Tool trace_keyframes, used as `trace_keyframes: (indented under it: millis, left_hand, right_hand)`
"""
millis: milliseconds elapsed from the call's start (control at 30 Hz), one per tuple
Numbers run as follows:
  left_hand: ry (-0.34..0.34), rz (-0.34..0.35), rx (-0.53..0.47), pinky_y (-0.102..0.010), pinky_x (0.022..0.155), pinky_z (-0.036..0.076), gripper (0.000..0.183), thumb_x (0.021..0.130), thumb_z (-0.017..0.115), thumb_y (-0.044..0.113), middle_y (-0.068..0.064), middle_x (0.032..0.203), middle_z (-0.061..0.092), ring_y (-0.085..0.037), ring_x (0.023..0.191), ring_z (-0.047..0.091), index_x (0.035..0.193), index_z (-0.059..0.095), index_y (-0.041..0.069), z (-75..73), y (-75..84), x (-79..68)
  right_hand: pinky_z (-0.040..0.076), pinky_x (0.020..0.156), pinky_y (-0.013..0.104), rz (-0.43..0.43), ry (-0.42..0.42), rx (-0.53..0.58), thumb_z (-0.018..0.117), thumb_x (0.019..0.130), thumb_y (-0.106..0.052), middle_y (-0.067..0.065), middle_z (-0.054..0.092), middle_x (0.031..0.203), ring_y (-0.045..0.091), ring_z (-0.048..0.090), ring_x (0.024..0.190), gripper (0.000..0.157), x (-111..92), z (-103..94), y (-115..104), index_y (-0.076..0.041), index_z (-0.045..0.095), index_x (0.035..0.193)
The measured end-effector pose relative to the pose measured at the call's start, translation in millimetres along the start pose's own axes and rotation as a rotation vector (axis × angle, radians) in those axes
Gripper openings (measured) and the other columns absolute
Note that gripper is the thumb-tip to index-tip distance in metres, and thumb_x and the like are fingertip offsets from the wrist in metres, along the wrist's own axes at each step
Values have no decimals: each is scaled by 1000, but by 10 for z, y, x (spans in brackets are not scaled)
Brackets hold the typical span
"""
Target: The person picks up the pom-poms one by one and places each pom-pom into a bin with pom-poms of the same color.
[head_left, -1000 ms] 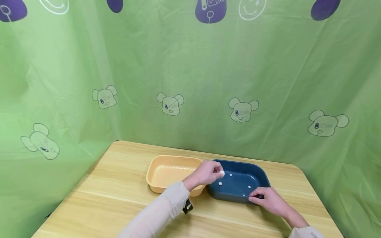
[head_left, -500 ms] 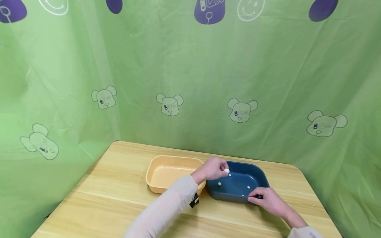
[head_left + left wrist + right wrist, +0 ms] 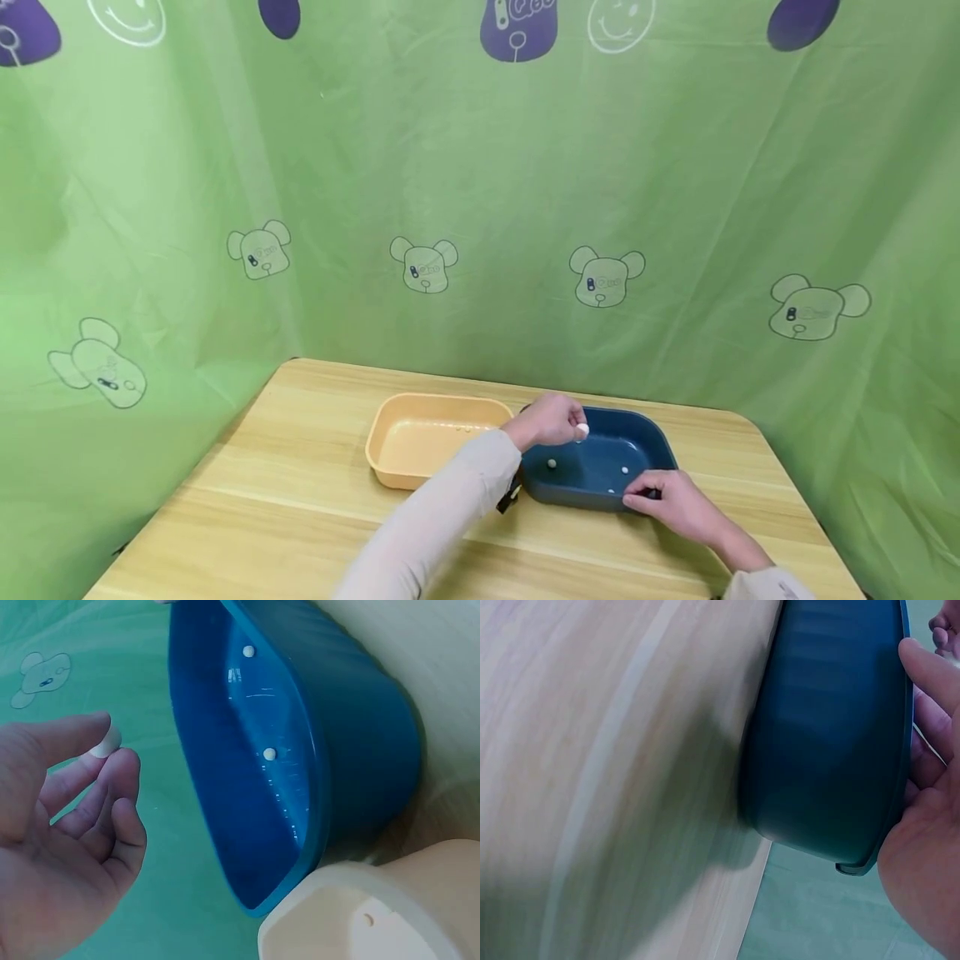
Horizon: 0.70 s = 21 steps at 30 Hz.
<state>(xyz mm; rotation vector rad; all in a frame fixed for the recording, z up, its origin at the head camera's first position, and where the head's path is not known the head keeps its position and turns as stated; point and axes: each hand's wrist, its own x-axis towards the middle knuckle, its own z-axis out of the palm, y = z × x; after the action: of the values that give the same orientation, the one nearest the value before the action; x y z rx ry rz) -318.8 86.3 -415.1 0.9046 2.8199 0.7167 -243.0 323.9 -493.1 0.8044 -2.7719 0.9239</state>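
Note:
My left hand (image 3: 553, 419) pinches a white ball (image 3: 111, 742) between thumb and forefinger, held over the dark blue basin (image 3: 573, 498). Several smaller white balls lie on that basin's floor, one of them (image 3: 552, 463) at its left side. One ball beneath my left hand is mostly covered in the head view. At the basin's near right corner my right hand (image 3: 678, 507) grips the rim, with the thumb (image 3: 932, 671) on the outer side and the fingers behind it, partly hidden.
A light orange basin (image 3: 386, 477) stands to the left, up against the blue one, with a few small pieces (image 3: 462, 430) in it. Both basins stand on a wooden table (image 3: 285, 508). A green printed curtain (image 3: 510, 167) hangs behind.
My left hand has moved to the right with the white ball, farther over the blue basin. My right hand keeps its grip on the rim in about the same place.

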Motion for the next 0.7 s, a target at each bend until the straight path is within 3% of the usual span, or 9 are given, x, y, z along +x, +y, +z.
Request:
trace_keyframes:
  millis: [433, 700]
  left_hand:
    - [-117, -88, 88, -19, 62, 41, 10, 89, 66, 27, 11, 77, 55, -6, 69, 51, 82, 64, 21, 169, 94, 77]
    - [-94, -80, 159, -19, 62, 40, 10, 87, 67, 28, 12, 74, 55, -6, 69, 51, 79, 64, 23, 284, 126, 114]
  right_hand:
    - [49, 67, 26, 33, -29, 9, 71, 85, -25, -16, 64, 81, 2, 57, 76, 1, 11, -20, 10, -25, 72, 84]
    - [49, 68, 25, 45, -43, 15, 70, 85, -30, -16, 64, 82, 2, 57, 77, 8, 0, -16, 11, -23, 72, 85]
